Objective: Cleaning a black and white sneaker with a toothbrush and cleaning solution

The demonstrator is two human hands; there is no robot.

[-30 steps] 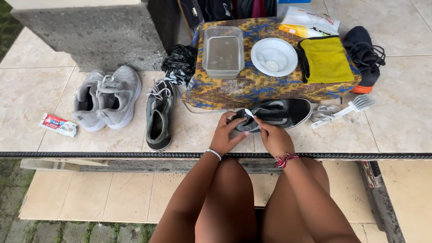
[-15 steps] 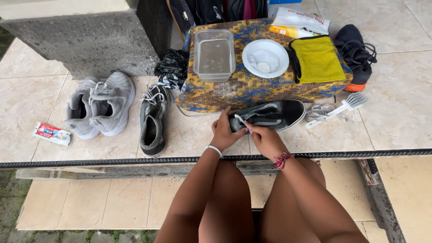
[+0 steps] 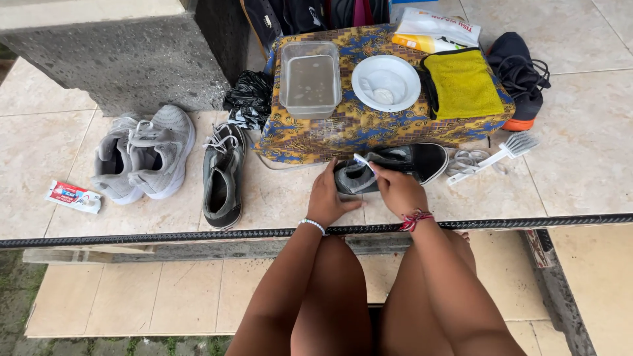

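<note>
Left hand [image 3: 328,198] fingers press the black shoe [image 3: 395,165] steady; right hand [image 3: 395,189] fingers pinch a toothbrush [image 3: 364,161] — bristles just beyond them, on the heel.

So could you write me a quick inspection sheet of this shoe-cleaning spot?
Surface: beige tiled floor, with a patterned cloth-covered box on it.
Job's things: black shoe, small brush laid against it.
Clutter: grey sneakers, dark shoe, tube, tub of murky water, white bowl, yellow cloth, scrub brush.
Hands: left hand steadies the black shoe; right hand holds the small brush.
Cables: nothing seen.
Surroundings: concrete block, bags behind.
</note>
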